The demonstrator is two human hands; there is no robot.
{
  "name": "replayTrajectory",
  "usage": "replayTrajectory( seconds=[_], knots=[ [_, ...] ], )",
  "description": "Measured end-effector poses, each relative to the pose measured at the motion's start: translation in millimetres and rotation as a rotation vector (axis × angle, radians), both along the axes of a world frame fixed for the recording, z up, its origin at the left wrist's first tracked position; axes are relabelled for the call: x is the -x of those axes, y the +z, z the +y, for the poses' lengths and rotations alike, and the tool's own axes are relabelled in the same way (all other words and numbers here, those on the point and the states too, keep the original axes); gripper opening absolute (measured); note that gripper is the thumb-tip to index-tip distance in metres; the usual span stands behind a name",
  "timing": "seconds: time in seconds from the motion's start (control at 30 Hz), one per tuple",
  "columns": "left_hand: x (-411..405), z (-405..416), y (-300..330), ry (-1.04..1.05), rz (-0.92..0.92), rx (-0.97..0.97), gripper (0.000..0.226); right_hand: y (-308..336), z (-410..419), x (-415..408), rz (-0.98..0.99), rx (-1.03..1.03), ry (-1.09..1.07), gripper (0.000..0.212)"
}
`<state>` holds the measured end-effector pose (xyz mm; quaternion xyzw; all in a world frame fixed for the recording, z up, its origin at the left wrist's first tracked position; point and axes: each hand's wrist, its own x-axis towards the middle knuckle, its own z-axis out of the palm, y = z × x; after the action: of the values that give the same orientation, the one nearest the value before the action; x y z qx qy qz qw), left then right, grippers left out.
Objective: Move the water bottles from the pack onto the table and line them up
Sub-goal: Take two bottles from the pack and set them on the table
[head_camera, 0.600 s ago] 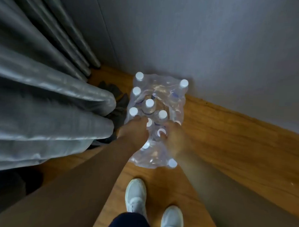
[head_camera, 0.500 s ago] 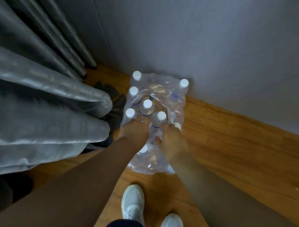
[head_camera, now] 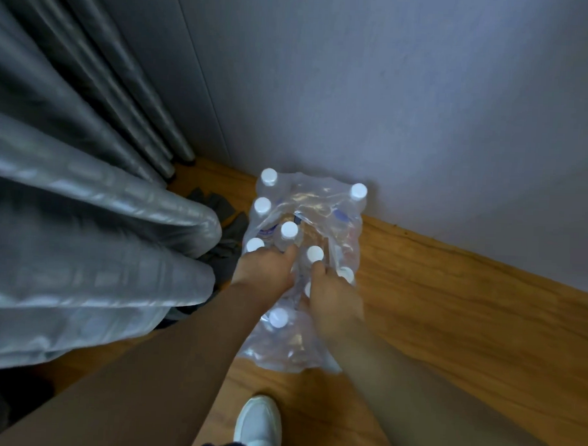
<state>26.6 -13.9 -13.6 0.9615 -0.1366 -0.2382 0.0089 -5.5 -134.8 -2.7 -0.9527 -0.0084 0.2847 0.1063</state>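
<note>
**Both hands in the bottle pack on the floor**

One plastic-wrapped pack (head_camera: 297,341) of water bottles stands on the wooden floor (head_camera: 467,314) against the grey wall (head_camera: 392,92). Eight white caps show; the rest are hidden or blurred. The left hand (head_camera: 267,272) has its fingers curled round the bottle (head_camera: 288,234) in the middle of the pack. The right hand (head_camera: 333,295) grips the neck of a second bottle (head_camera: 314,255) just beside it. Grey curtains (head_camera: 83,230) hang at left. One white shoe (head_camera: 258,423) stands near the pack.
</note>
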Motion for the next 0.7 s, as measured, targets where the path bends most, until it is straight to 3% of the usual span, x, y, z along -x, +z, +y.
replayTrajectory(
  seconds=[0.2,0.4,0.7],
  knots=[
    [10.4,10.1,92.5,0.037,-0.056,0.025,0.053,88.8,-0.4,-2.1,-0.029,-0.083,-0.091,0.047],
    [16.4,32.9,236.0,0.135,-0.145,0.100,0.048,221.6,4.9,-12.4,-0.093,-0.062,-0.061,0.052],
    [57.8,84.1,449.8,0.294,-0.291,0.068,0.039,445.0,26.7,-20.2,-0.254,-0.050,0.169,0.031]
  ],
)
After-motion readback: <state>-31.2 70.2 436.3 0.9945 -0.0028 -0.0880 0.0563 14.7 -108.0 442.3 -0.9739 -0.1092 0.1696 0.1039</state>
